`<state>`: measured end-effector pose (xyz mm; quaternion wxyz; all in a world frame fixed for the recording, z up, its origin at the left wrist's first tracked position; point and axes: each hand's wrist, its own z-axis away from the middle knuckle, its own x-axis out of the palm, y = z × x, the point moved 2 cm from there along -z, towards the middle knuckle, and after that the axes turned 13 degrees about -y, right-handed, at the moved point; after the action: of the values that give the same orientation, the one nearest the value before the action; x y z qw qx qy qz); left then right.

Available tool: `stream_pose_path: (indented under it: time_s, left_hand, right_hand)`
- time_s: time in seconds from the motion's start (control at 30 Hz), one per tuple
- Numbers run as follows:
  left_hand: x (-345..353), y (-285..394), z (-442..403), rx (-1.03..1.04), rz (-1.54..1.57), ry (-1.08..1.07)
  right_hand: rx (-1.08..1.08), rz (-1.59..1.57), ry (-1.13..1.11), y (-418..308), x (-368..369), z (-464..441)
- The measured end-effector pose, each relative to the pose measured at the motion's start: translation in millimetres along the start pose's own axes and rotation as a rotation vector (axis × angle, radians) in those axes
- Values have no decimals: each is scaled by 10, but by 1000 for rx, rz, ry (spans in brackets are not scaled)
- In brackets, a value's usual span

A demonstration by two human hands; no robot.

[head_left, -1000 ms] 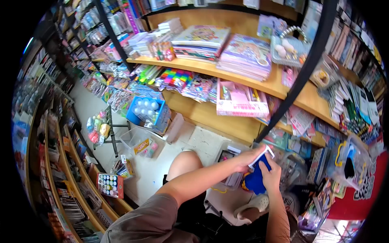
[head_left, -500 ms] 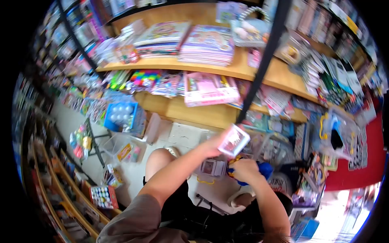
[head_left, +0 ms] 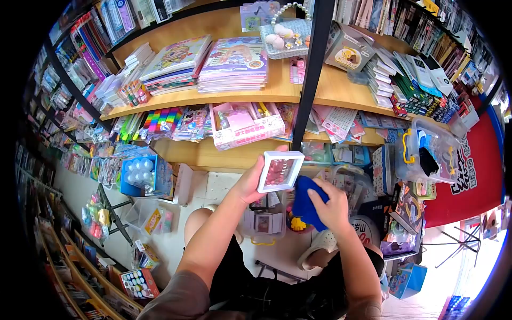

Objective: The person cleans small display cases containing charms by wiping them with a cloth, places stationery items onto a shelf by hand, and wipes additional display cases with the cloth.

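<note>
My left hand is closed around one side of a white square frame with a clear window and small dark red pieces showing inside. A blue cloth hangs from my right hand, pinched between thumb and fingers, just right of the frame. Below my hands a clear plastic bin on the floor contains similar white frames. Something yellow shows under the cloth's lower edge.
A wooden shelf with stacked books runs in front of me, divided by a black post. A pink box sits below. Clear bins and a blue box stand around. At the right is a red table.
The blue cloth has come up from beside the bin in my right hand. The frame has moved left and turned more upright, and the camera view has shifted right.
</note>
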<state>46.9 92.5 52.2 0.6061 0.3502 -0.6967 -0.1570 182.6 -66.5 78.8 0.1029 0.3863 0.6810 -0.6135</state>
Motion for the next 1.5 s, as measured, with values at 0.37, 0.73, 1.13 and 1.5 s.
stream_pose_path:
  time_s: [0.37, 0.73, 1.13, 1.5]
  left_hand:
    - [170, -172, -74, -25, -563, -71]
    - [113, -237, -149, 107, -8, 165]
    - [-77, -449, -248, 167, 56, 296]
    - [108, -199, -151, 259, 266, 83]
  right_hand:
    - [-21, 291, -136, -66, 430, -14]
    - [157, -743, -621, -252, 354, -4]
    - [-15, -186, 90, -207, 645, 12]
    - [442, -177, 336, 886, 548, -79]
